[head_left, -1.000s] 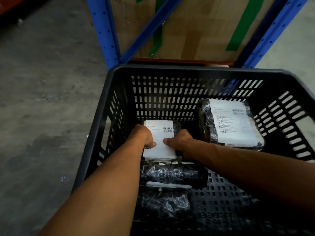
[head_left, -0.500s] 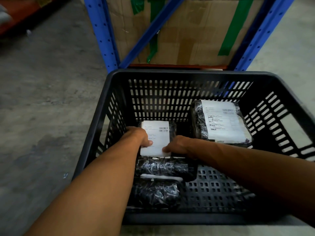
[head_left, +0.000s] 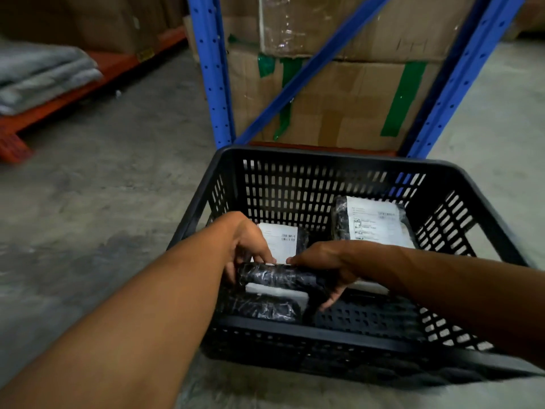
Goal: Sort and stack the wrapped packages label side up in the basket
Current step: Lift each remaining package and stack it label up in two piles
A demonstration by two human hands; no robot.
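Two hands of mine are down inside the black basket [head_left: 339, 160], both closed on the same wrapped package [head_left: 283, 277]. My left hand [head_left: 247, 243] holds its left end, fingers curled over the top edge and down the side. My right hand [head_left: 324, 261] holds the right end, thumb on the top edge and fingers [head_left: 331, 301] wrapped down past the package's near face. The package is black, shiny plastic, tilted up on edge between my palms, with a white label [head_left: 277, 292] facing toward me on its lower part.

Just beyond my fingertips lies a second package [head_left: 283, 240], label up, close to the basket's far wall. Beyond my right wrist, in the far right corner, a third package [head_left: 371, 222] lies label up as well. Beneath my hands, nearer to me, more black wrapped plastic [head_left: 265, 309] sits on the basket floor. Past the basket stand blue rack posts [head_left: 211, 69] and taped cardboard boxes [head_left: 339, 98].
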